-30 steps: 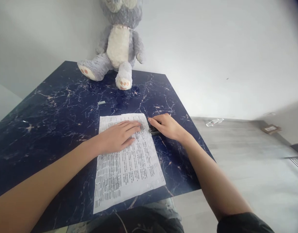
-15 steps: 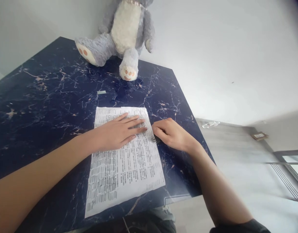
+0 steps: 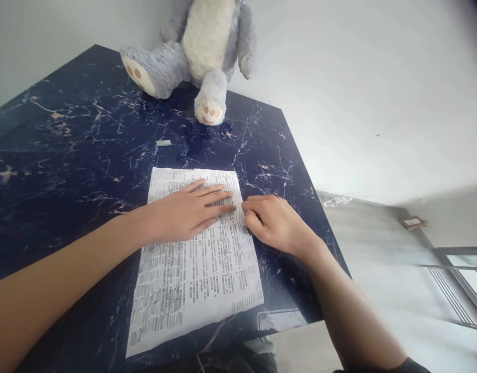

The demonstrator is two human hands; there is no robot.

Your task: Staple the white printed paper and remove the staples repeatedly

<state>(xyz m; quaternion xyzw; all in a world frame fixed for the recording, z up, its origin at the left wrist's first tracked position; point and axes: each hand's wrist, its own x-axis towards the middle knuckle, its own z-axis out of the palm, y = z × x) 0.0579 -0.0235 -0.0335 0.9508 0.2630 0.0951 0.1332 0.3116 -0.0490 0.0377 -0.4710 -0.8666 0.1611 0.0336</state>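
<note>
A printed sheet of paper (image 3: 199, 269) lies on the dark blue marble table (image 3: 67, 155). My left hand (image 3: 184, 212) lies flat on the upper part of the sheet, fingers stretched out toward the right edge. My right hand (image 3: 275, 223) is curled at the paper's right edge, fingers closed over a small dark object (image 3: 247, 231) that is mostly hidden under it. The fingertips of both hands almost touch.
A grey and cream plush toy (image 3: 201, 46) sits at the table's far edge against the white wall. A small pale strip (image 3: 163, 143) lies on the table beyond the paper. Right of the table are the floor, a clear item (image 3: 335, 200) and a small box (image 3: 412, 223).
My right hand has slid a little nearer along the paper's right edge and curled tighter over the dark object. My left hand stays flat on the sheet. The camera has tilted down and shifted.
</note>
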